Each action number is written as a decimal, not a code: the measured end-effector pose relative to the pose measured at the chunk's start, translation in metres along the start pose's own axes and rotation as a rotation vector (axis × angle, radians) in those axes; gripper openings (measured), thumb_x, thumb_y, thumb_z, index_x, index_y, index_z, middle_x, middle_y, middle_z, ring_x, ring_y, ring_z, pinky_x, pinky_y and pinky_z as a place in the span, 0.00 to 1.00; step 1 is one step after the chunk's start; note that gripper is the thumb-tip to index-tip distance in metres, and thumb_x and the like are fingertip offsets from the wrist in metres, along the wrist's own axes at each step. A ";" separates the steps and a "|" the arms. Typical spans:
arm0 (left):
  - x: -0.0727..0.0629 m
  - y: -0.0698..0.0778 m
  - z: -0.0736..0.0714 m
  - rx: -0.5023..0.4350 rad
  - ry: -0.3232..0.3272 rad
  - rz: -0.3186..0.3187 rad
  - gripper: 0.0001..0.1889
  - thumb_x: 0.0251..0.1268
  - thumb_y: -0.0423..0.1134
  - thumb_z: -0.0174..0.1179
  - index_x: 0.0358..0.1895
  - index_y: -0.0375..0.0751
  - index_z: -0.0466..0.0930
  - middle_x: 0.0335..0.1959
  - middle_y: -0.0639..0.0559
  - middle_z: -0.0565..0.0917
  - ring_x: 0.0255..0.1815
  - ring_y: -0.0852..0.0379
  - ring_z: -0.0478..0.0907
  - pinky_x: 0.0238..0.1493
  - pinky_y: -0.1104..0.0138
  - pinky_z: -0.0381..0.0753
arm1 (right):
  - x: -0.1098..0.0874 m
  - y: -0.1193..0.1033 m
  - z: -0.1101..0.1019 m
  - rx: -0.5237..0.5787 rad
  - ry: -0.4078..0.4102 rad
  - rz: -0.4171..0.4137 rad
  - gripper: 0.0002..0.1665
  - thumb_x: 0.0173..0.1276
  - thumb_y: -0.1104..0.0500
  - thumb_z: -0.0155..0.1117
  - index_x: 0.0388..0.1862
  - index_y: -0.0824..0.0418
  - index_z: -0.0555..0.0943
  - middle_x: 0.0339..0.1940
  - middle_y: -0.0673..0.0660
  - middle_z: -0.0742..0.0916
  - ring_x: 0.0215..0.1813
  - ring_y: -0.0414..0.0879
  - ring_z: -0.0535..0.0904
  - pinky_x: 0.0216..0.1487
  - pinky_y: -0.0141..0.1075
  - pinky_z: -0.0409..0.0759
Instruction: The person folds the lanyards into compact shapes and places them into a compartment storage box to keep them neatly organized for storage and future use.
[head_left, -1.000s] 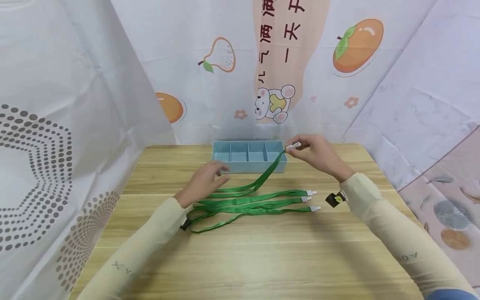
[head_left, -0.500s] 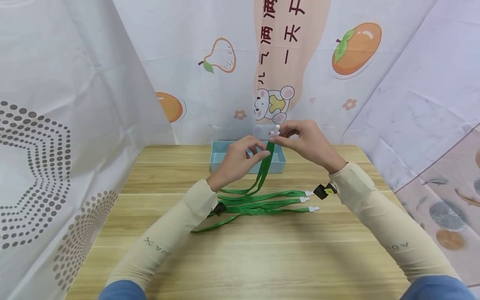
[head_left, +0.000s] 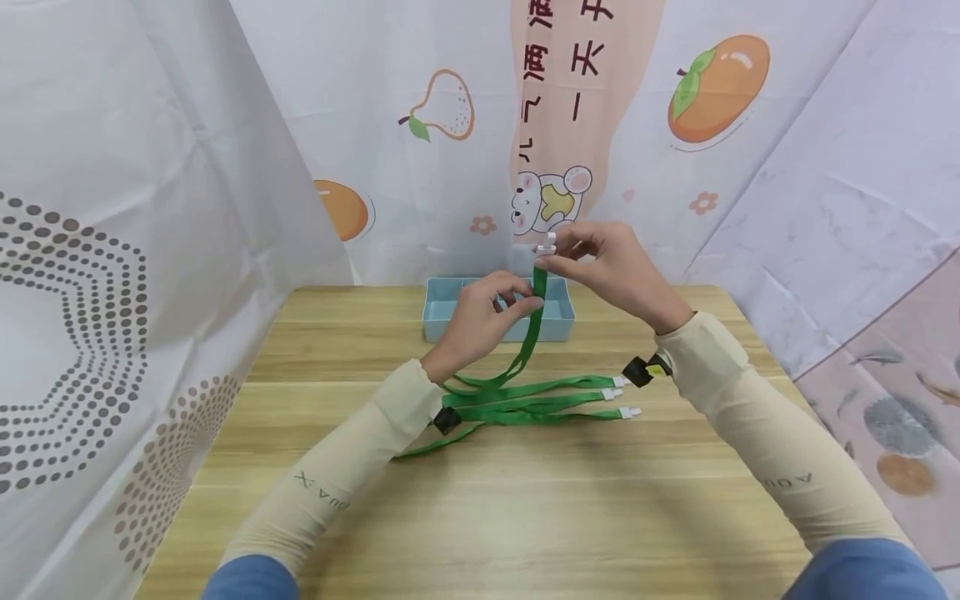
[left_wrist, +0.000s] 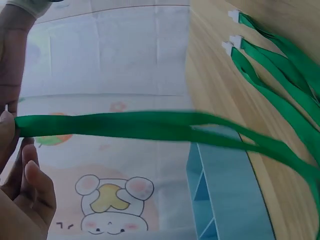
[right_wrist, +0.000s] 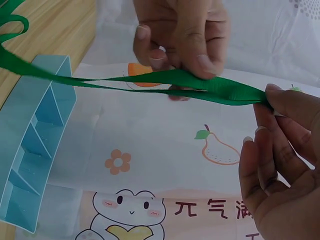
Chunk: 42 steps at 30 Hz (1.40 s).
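Observation:
A green lanyard (head_left: 531, 333) hangs from my raised hands, its white plastic clip (head_left: 547, 248) uppermost. With thumb and fingers my right hand (head_left: 617, 271) pinches it at the clip. Just below, the left hand (head_left: 480, 317) has its thumb in front of the strap and a finger behind, pinching it. In the right wrist view the two bands of the lanyard (right_wrist: 230, 91) run together between both hands and part farther down. Its lower end drops to the table among several other green lanyards (head_left: 517, 410), whose white clips (head_left: 628, 412) point right.
Behind the hands, at the back of the wooden table (head_left: 495, 517), stands a light blue box (head_left: 557, 330) divided into compartments, partly hidden by the left hand. A white printed curtain (head_left: 382, 167) hangs behind the table.
The right hand has lifted the lanyard's clip up and leftward from beside the box. My left hand has come up and right to the strap and now pinches it beneath the clip.

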<state>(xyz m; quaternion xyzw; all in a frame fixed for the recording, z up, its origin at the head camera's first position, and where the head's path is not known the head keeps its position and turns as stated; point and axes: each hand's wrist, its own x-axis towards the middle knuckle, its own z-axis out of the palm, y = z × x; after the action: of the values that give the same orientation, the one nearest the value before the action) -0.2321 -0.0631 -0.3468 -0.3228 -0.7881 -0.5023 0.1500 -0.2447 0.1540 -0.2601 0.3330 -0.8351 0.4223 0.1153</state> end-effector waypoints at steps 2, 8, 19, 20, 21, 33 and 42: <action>-0.001 -0.003 0.001 -0.009 -0.030 -0.015 0.07 0.73 0.46 0.65 0.42 0.49 0.89 0.42 0.61 0.86 0.36 0.63 0.78 0.38 0.65 0.81 | 0.002 -0.002 -0.001 -0.003 0.004 0.006 0.05 0.69 0.57 0.75 0.40 0.57 0.89 0.36 0.49 0.88 0.39 0.43 0.83 0.48 0.35 0.81; -0.007 -0.011 0.002 -0.080 -0.106 -0.037 0.08 0.74 0.45 0.65 0.43 0.50 0.91 0.44 0.61 0.87 0.33 0.60 0.78 0.35 0.62 0.80 | 0.012 -0.012 -0.010 -0.007 0.048 0.025 0.07 0.69 0.56 0.75 0.41 0.58 0.89 0.36 0.51 0.88 0.39 0.44 0.81 0.47 0.35 0.79; -0.008 -0.005 0.003 -0.215 -0.263 -0.019 0.08 0.74 0.42 0.65 0.46 0.48 0.93 0.47 0.62 0.87 0.38 0.58 0.76 0.35 0.63 0.73 | 0.031 -0.039 -0.030 0.048 0.157 0.012 0.08 0.68 0.61 0.75 0.34 0.65 0.87 0.34 0.53 0.88 0.35 0.46 0.79 0.38 0.32 0.76; -0.008 -0.004 0.003 -0.221 -0.270 -0.012 0.08 0.75 0.41 0.65 0.46 0.46 0.92 0.46 0.62 0.87 0.37 0.57 0.76 0.34 0.63 0.73 | 0.033 -0.040 -0.032 0.053 0.166 0.012 0.08 0.68 0.61 0.75 0.35 0.66 0.87 0.35 0.53 0.88 0.35 0.46 0.78 0.38 0.32 0.75; -0.008 -0.004 0.003 -0.223 -0.274 -0.004 0.08 0.75 0.41 0.65 0.45 0.45 0.92 0.44 0.61 0.87 0.37 0.57 0.76 0.34 0.63 0.72 | 0.035 -0.041 -0.033 0.057 0.173 0.013 0.08 0.68 0.61 0.75 0.35 0.66 0.87 0.35 0.53 0.88 0.35 0.47 0.77 0.37 0.32 0.75; -0.016 -0.019 0.000 -0.201 -0.298 0.002 0.07 0.74 0.42 0.65 0.37 0.49 0.91 0.37 0.58 0.83 0.33 0.54 0.71 0.32 0.62 0.68 | 0.050 -0.043 -0.056 0.080 0.288 -0.022 0.06 0.67 0.63 0.75 0.42 0.64 0.90 0.38 0.53 0.89 0.37 0.48 0.82 0.36 0.32 0.79; -0.033 -0.037 0.011 -0.118 -0.372 0.016 0.06 0.72 0.41 0.67 0.41 0.47 0.93 0.43 0.59 0.84 0.35 0.58 0.74 0.33 0.64 0.74 | 0.059 -0.043 -0.074 0.148 0.379 -0.021 0.09 0.67 0.64 0.75 0.44 0.65 0.90 0.36 0.55 0.88 0.39 0.48 0.79 0.35 0.35 0.77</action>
<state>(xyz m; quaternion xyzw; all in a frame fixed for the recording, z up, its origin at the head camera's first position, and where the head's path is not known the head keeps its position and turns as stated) -0.2309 -0.0755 -0.3965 -0.4245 -0.7689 -0.4779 -0.0133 -0.2678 0.1666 -0.1594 0.2639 -0.7617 0.5363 0.2500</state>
